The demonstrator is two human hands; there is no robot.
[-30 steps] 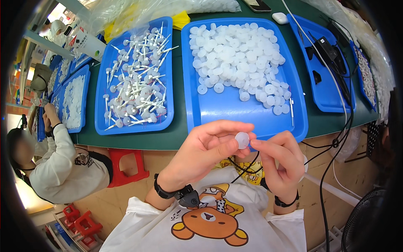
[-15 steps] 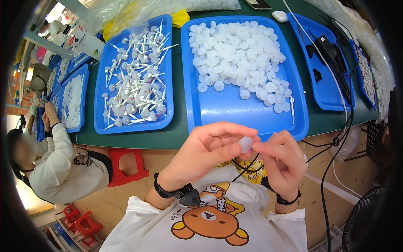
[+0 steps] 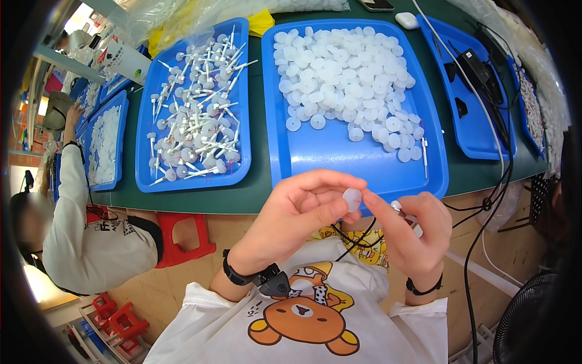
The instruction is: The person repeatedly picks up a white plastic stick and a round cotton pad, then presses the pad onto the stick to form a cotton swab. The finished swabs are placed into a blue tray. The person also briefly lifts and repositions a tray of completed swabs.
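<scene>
A translucent white disc (image 3: 351,199) sits pinched upright between the thumb and fingers of my left hand (image 3: 297,212), just in front of the middle blue tray (image 3: 339,159). My right hand (image 3: 415,233) is closed round a small white stick-like piece (image 3: 396,206); its ends show at the fingers, the rest is hidden. The right index fingertip points at the disc's right edge, touching or very close. Many similar discs (image 3: 339,73) are heaped in the middle tray. Along that tray's right wall lies a thin white stick (image 3: 425,159).
On the left, a blue tray (image 3: 142,133) holds white sticks with discs (image 3: 197,115). A right-hand blue tray (image 3: 479,142) contains a black adapter (image 3: 473,67) and cables. A co-worker (image 3: 91,230) sits at far left, by a red stool (image 3: 194,239). A black fan (image 3: 527,315) stands lower right.
My right hand has turned and shifted slightly right and down; its thumb-side pinch has opened, exposing the white piece. The left hand keeps the disc. The co-worker's arm has reached farther forward.
</scene>
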